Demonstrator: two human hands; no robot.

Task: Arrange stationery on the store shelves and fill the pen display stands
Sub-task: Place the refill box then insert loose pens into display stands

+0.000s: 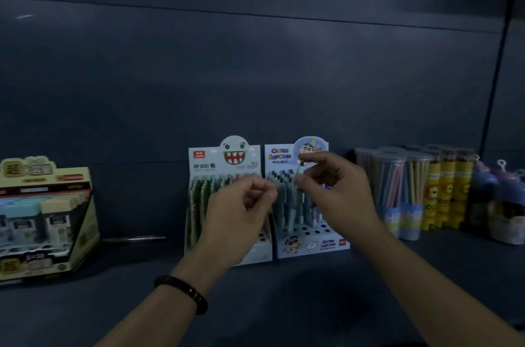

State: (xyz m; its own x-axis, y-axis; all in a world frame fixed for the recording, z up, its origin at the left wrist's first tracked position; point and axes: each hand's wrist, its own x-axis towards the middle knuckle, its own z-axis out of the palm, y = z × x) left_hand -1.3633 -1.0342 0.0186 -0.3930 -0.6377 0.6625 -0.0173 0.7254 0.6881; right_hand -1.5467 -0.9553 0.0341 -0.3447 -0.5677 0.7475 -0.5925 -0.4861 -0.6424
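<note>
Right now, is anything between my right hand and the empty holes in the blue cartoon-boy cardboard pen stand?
Nothing visible does. The right hand hovers over the blue cartoon-boy cardboard pen stand, whose empty front holes lie open below it. Its pale pens stand in the rows behind, and the left hand is to the side.

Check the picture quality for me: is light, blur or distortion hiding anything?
Head view: dim, bluish, little glare; left hand and right hand are motion-blurred, so what their fingers hold is unclear; print on the left stand and right stand is soft; wide-angle lens bows the back-panel seam.
</note>
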